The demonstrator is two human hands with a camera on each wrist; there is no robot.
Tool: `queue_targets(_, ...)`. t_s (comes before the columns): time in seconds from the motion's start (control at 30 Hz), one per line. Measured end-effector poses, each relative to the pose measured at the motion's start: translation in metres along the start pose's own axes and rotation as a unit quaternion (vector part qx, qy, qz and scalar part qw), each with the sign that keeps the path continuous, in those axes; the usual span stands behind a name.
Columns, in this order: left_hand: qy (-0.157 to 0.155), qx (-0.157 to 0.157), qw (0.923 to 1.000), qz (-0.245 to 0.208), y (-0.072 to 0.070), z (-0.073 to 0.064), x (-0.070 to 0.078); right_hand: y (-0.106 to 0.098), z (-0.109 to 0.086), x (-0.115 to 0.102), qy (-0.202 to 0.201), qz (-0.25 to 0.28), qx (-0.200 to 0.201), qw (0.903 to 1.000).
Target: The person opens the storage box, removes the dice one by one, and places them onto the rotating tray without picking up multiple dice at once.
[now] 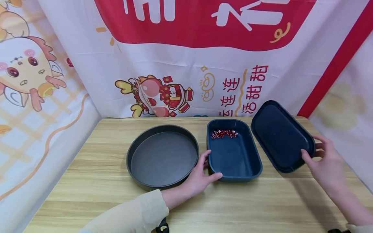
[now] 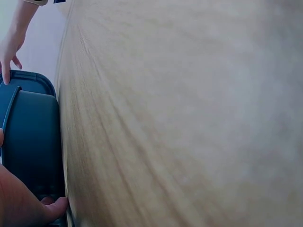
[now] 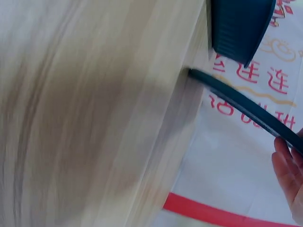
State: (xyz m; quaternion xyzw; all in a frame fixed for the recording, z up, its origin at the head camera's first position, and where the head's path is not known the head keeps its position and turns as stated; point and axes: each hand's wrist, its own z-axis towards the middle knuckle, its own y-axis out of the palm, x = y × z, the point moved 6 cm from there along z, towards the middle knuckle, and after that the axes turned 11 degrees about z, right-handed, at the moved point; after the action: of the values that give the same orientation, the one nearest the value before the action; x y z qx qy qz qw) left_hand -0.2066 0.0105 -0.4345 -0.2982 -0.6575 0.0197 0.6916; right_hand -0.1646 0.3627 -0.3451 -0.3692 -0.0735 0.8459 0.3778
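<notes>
Wood-grain table [image 1: 87, 187] | printed cloth backdrop [image 1: 186, 68] | left hand [image 1: 201, 174] grips blue box [image 1: 233, 158] | right hand [image 1: 329, 165] pinches lid [image 1: 281, 139]

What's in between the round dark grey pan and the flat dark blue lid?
In the head view, a deep rectangular dark blue tub with small red dice inside, plus the left hand holding its near-left corner.
</notes>
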Motion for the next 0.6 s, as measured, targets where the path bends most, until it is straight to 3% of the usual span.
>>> queue_targets(0.27, 0.004, 0.001, 1.0000, -0.007, -0.001, -0.001, 0.002, -0.013, 0.004, 0.024, 0.076, -0.107, -0.069, 0.9889)
queue_targets(0.47, 0.005, 0.003, 1.0000, -0.001, 0.000, 0.000, 0.000, -0.017, -0.005, 0.043, 0.128, -0.123, -0.116, 0.9772)
queue_targets(0.6, 0.002, 0.003, 1.0000, 0.000, -0.001, -0.001, 0.000, -0.019, -0.011, 0.054, 0.154, -0.122, -0.127, 0.9723)
